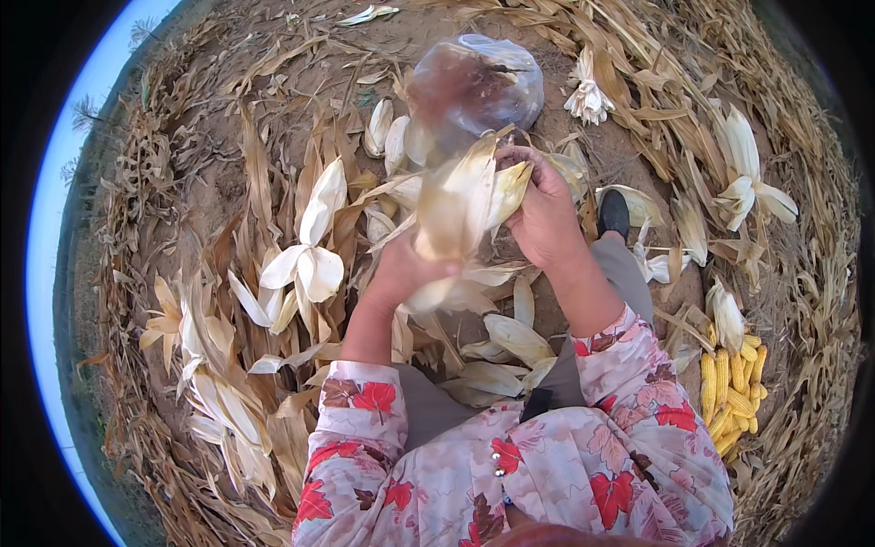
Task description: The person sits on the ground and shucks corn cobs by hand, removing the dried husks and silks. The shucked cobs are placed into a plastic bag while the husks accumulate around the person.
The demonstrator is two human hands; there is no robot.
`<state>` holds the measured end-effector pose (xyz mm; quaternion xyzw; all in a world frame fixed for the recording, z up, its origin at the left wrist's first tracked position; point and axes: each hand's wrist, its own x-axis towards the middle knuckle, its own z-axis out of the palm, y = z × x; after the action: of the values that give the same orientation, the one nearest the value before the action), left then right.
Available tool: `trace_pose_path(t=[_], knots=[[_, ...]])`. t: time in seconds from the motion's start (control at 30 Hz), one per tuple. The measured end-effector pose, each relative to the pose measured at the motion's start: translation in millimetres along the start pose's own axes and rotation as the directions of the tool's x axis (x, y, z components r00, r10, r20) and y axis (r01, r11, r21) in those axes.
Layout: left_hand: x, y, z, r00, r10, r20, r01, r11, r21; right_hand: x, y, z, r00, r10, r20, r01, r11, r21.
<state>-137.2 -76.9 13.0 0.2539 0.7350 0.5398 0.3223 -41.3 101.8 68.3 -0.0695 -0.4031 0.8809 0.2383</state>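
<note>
An ear of corn in its pale dry husk (pixel 451 219) is between my two hands in front of my lap, partly blurred. My left hand (pixel 407 270) is wrapped around its lower part, thumb across the front. At the upper right, my right hand (pixel 543 212) pinches a yellowish husk leaf (pixel 509 191) near its tip. Any kernels inside are hidden by the husk. Loose husks (pixel 513 338) lie on the soil between my legs, below the hands.
A clear plastic bag (pixel 509 82) with contents stands ahead, partly blurred. Husked yellow corn cobs (pixel 731 393) are piled at right. Opened white husks (pixel 307 260) and dry stalks (pixel 656 109) cover the ground. My shoe (pixel 614 213) is right of my right hand.
</note>
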Motion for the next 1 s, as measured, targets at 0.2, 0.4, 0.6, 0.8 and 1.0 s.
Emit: trace_pose_path(t=[0.2, 0.4, 0.6, 0.8, 1.0], knots=[[12.5, -27.2, -0.9, 0.984, 0.16, -0.073, -0.155, 0.985, 0.073, 11.1, -23.1, -24.8, 0.987, 0.163, 0.005, -0.162, 0.976, 0.147], [7.5, -9.2, 0.9, 0.997, 0.031, -0.066, -0.035, 0.998, -0.058, 26.4, -51.4, -60.7, 0.985, 0.171, -0.01, -0.16, 0.941, 0.299], [9.0, -19.8, -8.7, 0.998, 0.031, -0.06, -0.048, 0.947, -0.318, 18.2, -35.1, -50.5, 0.99, 0.107, -0.095, -0.13, 0.951, -0.281], [14.5, -43.7, -25.4, 0.981, 0.076, -0.181, -0.11, 0.976, -0.189, -2.7, -10.8, -12.8, 0.811, 0.449, 0.375, 0.185, 0.412, -0.892], [2.6, -24.3, -20.8, 0.999, 0.024, -0.032, -0.036, 0.893, -0.449, 21.6, -59.2, -61.0, 0.992, -0.067, 0.109, 0.056, 0.993, 0.102]])
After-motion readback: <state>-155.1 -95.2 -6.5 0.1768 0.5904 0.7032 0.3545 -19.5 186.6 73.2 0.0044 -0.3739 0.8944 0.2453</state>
